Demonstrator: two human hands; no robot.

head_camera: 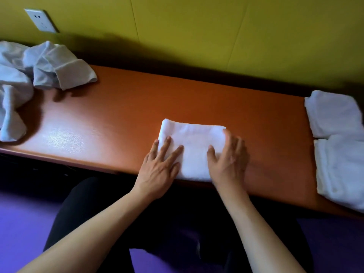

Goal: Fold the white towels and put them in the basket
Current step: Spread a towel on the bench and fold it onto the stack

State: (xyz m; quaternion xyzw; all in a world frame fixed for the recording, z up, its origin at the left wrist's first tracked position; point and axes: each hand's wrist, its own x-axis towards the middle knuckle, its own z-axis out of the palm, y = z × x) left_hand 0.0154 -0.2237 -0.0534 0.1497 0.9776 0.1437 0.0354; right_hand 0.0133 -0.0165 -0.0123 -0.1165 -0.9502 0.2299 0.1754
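Nearest me, the left hand [159, 170] and right hand [227, 164] lie flat with fingers spread on the folded towel [194, 152], likely pressing its creases flat at the bench [122, 119] edge. To the right sit two folded towels [338, 146], stacked aside as finished. Farther left, crumpled towels [29, 75] wait their turn. I see no basket.
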